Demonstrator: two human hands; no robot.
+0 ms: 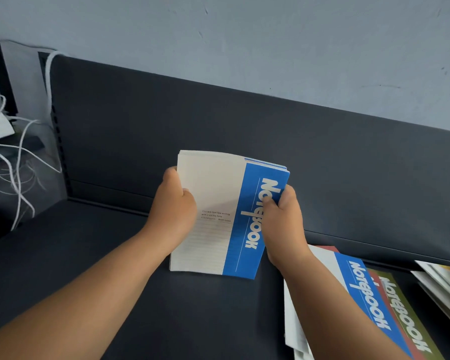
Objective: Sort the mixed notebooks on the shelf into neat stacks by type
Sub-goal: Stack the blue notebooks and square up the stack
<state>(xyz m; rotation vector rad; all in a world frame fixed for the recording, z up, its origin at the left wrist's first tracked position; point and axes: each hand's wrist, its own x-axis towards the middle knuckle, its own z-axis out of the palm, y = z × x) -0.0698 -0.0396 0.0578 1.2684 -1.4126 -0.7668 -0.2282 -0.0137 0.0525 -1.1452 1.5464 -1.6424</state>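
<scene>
Item: stack of blue notebooks point(218, 203), held up over the middle of the dark shelf point(166, 307). Our left hand point(176, 206) curls round its left edge and our right hand point(283, 222) pinches its right edge at the blue band. To its right we log a fanned pile of mixed notebooks point(374, 302), blue, red and green, lying flat on the shelf.

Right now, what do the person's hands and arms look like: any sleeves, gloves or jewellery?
Both are bare. The left hand and right hand wear no gloves, and no ring, watch or bracelet shows. No sleeve is in view on either forearm.
</scene>
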